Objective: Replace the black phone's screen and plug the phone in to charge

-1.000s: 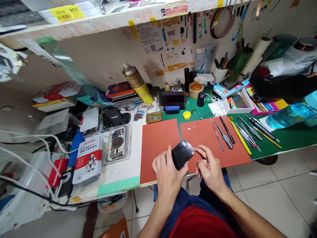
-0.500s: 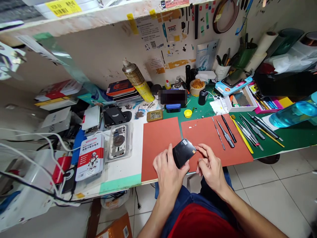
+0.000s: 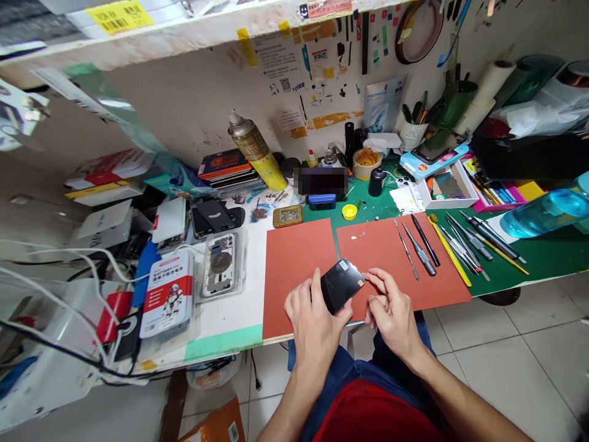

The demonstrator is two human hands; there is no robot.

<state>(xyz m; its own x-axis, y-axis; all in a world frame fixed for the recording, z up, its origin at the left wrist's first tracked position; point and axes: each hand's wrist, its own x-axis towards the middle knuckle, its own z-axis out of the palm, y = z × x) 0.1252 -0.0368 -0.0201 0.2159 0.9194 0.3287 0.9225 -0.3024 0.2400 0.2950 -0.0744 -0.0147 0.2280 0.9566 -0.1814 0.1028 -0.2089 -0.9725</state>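
A glossy black phone screen [image 3: 340,286] is tilted above the front of the brick-red mats, with a small white label near its top edge and a gold patch at its right corner. My left hand [image 3: 316,313] grips it by the left side and the lower edge, fingers behind and thumb in front. At the right corner of the screen, the fingertips of my right hand [image 3: 390,310] are curled together in a pinch. Whatever lies between them is too small to make out.
A spudger, a scalpel-like tool and a black pen [image 3: 424,238] lie on the right mat [image 3: 442,288]. Beyond are a yellow tool [image 3: 450,250] and several tweezers [image 3: 460,248]. An opened phone [image 3: 219,264] sits in a clear case on the left, beside a battery box [image 3: 168,294].
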